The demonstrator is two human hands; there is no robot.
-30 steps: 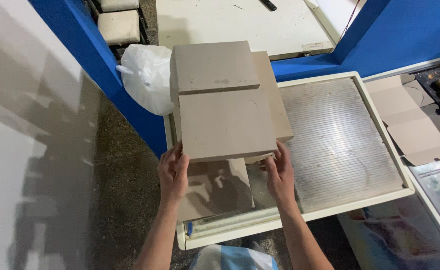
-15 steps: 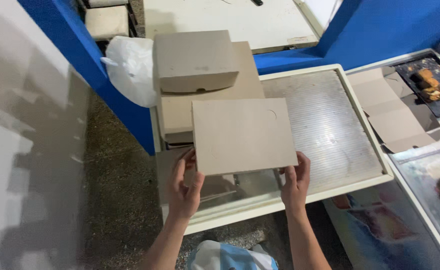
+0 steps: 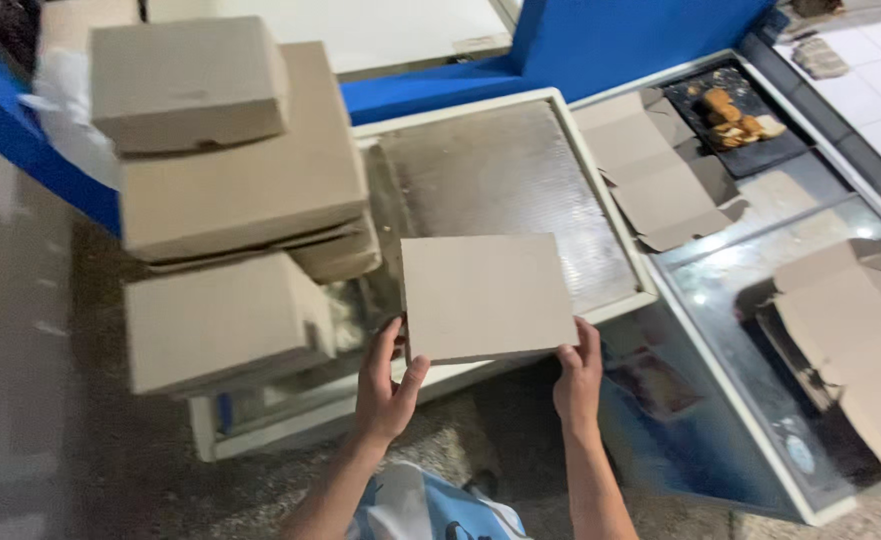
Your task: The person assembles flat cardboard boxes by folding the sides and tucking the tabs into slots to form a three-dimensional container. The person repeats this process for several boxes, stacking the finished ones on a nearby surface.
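Note:
I hold a flat square cardboard box [image 3: 485,295] level over the near edge of a white-framed metal tray table [image 3: 505,165]. My left hand [image 3: 385,385] grips its near left corner. My right hand [image 3: 578,375] grips its near right corner. To the left, a stack of closed cardboard boxes [image 3: 230,190] rests on the table, with a small box [image 3: 185,80] on top and another box [image 3: 220,320] at the bottom front.
Unfolded cardboard blanks [image 3: 650,170] lie on a glass counter [image 3: 750,270] to the right, beside a dark tray of food [image 3: 735,115]. More open cardboard [image 3: 860,330] sits at far right. A blue wall [image 3: 600,35] runs behind. Gravelly floor lies below.
I have drawn one flat box off the stack, moving it right and toward me. The view has shifted right, so the stack now sits at the left.

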